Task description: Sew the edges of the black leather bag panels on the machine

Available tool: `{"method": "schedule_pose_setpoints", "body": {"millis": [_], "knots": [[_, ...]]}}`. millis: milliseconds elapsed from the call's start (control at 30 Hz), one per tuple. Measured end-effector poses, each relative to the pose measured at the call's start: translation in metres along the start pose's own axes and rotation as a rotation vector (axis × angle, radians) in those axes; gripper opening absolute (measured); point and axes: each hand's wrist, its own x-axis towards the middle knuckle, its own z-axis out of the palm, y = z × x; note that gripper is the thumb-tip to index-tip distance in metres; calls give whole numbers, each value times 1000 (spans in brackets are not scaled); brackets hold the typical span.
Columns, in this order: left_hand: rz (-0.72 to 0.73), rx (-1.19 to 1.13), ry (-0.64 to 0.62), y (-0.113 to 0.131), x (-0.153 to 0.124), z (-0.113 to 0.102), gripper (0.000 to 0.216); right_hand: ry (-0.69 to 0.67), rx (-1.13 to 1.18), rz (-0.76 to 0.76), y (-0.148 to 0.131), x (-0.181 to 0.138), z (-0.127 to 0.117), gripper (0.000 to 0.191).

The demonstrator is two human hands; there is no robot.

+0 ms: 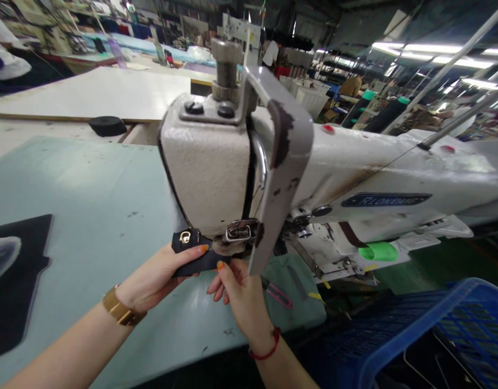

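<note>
My left hand (161, 273) grips the left end of a dark strip of material (198, 263), thumb on top and fingers underneath. A gold-coloured metal fitting (185, 237) sits on the piece near its upper left corner. At the other end, my right hand (240, 289) pinches the near edge between thumb and forefinger, with the other fingers curled loosely. Both hands are just in front of the head of a white sewing machine (210, 167). The strip's right part passes close under the machine head, where the needle area is hidden.
Pink-handled thread snips (279, 294) lie right of my right hand. A dark flat panel (19, 270) rests on the pale green table (94, 200) at left. A blue plastic basket (366, 356) holding dark pieces stands lower right. A grey metal bracket (283, 162) juts toward me.
</note>
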Motion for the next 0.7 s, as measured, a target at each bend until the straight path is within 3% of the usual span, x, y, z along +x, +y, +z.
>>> {"method": "schedule_pose_setpoints", "body": {"millis": [167, 500, 700], "knots": [[7, -5, 49, 2, -1, 2, 34, 35, 28, -10, 3, -2, 3, 40], [129, 40, 13, 4, 3, 2, 36, 115, 64, 3, 2, 1, 12, 47], [156, -5, 63, 14, 5, 6, 42, 180, 215, 44, 11, 7, 25, 49]]}}
